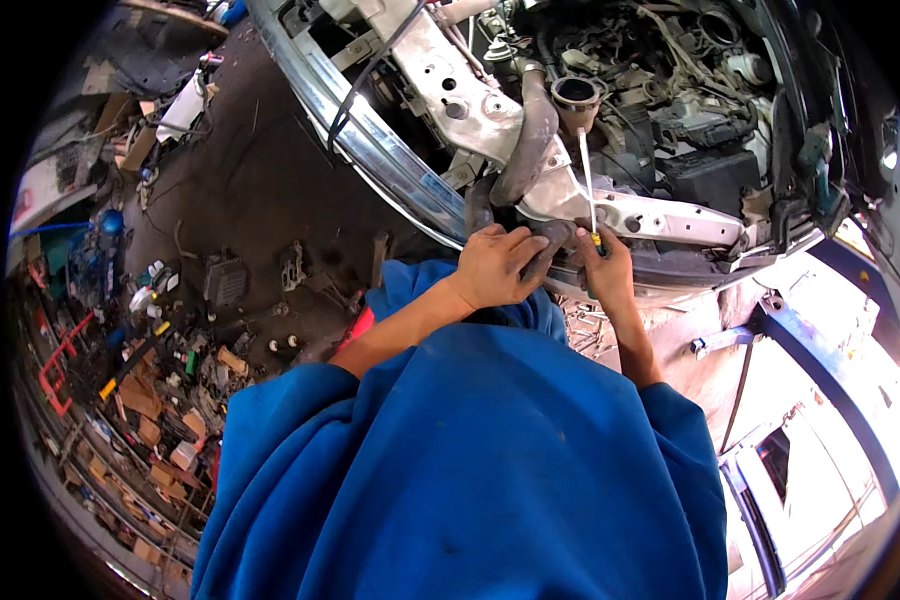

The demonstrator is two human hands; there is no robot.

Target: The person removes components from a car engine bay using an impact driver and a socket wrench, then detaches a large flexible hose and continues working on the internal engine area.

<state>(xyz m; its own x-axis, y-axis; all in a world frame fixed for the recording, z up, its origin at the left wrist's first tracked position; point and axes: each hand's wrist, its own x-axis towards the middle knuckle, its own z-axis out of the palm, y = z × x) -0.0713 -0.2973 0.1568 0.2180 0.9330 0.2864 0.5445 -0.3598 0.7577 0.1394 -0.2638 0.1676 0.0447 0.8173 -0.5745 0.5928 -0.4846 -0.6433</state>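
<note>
In front of my body, at the car's front edge, my left hand (500, 265) is closed around a dark, dirty rubber hose (552, 240). My right hand (607, 268) is right beside it, fingers wrapped around the yellow handle of a screwdriver (586, 180). The screwdriver's long, pale shaft points away from me, toward a round open neck (576, 92) in the engine bay. A thick grey hose (530, 140) curves down over the pale metal crossmember (650, 215). Whether this hose joins the one in my left hand is hidden.
The open engine bay (690, 110) lies ahead, with a chrome-like bumper strip (370, 150) along its left. Loose parts and boxes (150, 400) litter the floor on the left. Several small tools (592, 330) lie below my right hand. A blue lift arm (830, 370) stands at right.
</note>
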